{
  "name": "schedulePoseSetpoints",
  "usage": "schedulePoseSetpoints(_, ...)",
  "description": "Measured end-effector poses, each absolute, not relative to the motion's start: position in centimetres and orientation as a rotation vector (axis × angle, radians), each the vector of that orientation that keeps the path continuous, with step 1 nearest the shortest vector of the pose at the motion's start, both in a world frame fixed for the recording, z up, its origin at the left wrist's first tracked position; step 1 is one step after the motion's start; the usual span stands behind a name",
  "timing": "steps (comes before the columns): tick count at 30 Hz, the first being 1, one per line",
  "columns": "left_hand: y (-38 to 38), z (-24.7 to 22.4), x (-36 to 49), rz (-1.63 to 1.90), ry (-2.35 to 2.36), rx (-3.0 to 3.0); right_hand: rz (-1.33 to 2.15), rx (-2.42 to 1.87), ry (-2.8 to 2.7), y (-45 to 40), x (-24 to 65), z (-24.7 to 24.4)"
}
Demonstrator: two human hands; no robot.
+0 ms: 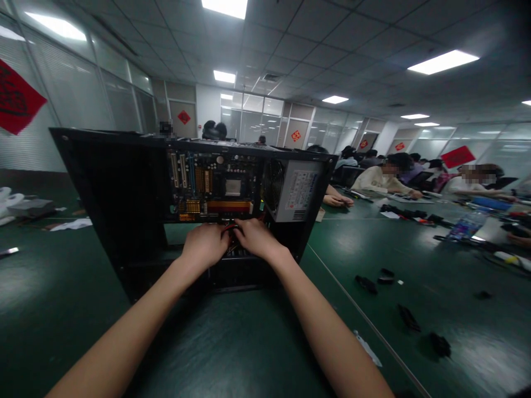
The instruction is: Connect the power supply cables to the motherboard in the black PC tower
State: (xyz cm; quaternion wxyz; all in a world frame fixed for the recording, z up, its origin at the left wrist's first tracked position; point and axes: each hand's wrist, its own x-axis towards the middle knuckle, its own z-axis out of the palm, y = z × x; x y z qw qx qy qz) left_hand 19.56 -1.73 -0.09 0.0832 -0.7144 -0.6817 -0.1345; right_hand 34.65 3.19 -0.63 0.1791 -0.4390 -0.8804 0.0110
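An open black computer case [145, 261] stands in front of me on the green table. Inside it are a motherboard [215, 185] with colored slots and a grey power supply [296, 190] at the right. Both my hands reach into the lower middle of the case, just below the motherboard. My left hand [206, 243] is closed, its thumb side against a bundle of thin red and dark cables [230, 226]. From the right, my right hand [255, 237] pinches the same bundle, fingers bent over it. The fingertips and the cable ends are mostly hidden.
Several small black parts [407, 318] lie scattered on the table [348, 265] to the right. A plastic bottle [467, 225] lies farther off among cables. Across the table, people [381, 178] sit working, and a co-worker's hand [340, 200] rests just beyond the case. White bags [11, 200] are at the left.
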Motion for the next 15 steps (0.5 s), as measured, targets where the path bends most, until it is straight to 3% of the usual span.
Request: schedulePoseSetpoints(15, -1.38, -0.30, 19.68, -0.324, -2.030, -2.142, -0.089, -1.276, -2.585, 2.94, 34.60, -0.80)
